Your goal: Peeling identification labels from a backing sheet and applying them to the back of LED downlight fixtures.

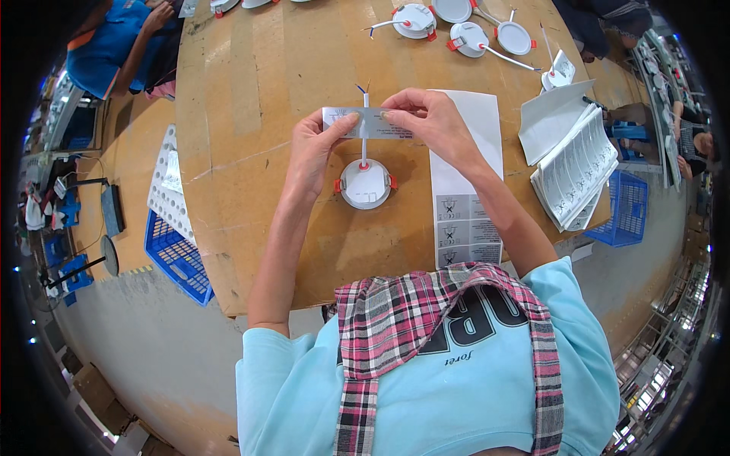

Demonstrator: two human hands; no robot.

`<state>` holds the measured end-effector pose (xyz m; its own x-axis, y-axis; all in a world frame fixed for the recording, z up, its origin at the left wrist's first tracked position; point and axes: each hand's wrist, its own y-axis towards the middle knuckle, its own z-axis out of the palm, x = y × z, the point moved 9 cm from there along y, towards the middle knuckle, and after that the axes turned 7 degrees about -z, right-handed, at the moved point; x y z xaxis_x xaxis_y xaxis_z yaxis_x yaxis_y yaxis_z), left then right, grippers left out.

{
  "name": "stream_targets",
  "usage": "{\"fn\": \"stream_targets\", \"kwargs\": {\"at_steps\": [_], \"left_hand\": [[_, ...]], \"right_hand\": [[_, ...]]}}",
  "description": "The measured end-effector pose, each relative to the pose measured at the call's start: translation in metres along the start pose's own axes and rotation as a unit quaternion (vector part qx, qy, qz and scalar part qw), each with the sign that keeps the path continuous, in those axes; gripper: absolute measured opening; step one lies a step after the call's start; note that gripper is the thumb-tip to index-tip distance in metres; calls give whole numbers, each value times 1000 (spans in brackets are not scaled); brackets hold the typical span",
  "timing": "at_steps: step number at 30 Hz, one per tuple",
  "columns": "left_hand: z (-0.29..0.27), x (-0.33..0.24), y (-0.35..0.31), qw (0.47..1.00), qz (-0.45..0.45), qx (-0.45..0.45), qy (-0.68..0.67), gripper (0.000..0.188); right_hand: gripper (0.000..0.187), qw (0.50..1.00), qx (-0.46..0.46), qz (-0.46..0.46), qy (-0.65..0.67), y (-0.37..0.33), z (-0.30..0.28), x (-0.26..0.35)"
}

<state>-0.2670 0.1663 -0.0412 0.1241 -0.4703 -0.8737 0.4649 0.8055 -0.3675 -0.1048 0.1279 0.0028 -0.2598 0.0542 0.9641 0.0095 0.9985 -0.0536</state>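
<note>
A silver-grey printed label (369,131) is stretched crosswise over the white cable (364,148) of a round white downlight. My left hand (310,148) pinches its left part, thumb on top. Toward the label's other end, my right hand (432,125) grips it between thumb and fingers. The cable's bare coloured wire ends stick out beyond the label. Nearer to me, the downlight (365,186) lies on the table with its back up and a red clip at each side. What the fingers do beneath the label is hidden.
Right of my hands lies a label backing sheet (468,163) with several grey labels. Beyond it is a stack of printed sheets (576,167). More downlights (468,38) lie at the far side. Blue baskets (176,258) flank the wooden table (258,228). A person in blue (114,49) sits far left.
</note>
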Motion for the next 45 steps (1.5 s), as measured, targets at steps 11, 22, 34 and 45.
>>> {"fn": "stream_targets", "kwargs": {"at_steps": [11, 22, 34, 45], "left_hand": [[7, 4, 1, 999, -5, 25, -19, 20], [-15, -8, -10, 980, 47, -148, 123, 38], [31, 8, -75, 874, 212, -163, 405, 48], [32, 8, -74, 870, 220, -166, 408, 51]], "right_hand": [[32, 999, 44, 7, 2, 15, 8, -3], [26, 999, 31, 11, -26, 16, 16, -6], [33, 995, -74, -15, -72, 12, 3, -21], [36, 994, 53, 27, -94, 13, 7, -3]]}}
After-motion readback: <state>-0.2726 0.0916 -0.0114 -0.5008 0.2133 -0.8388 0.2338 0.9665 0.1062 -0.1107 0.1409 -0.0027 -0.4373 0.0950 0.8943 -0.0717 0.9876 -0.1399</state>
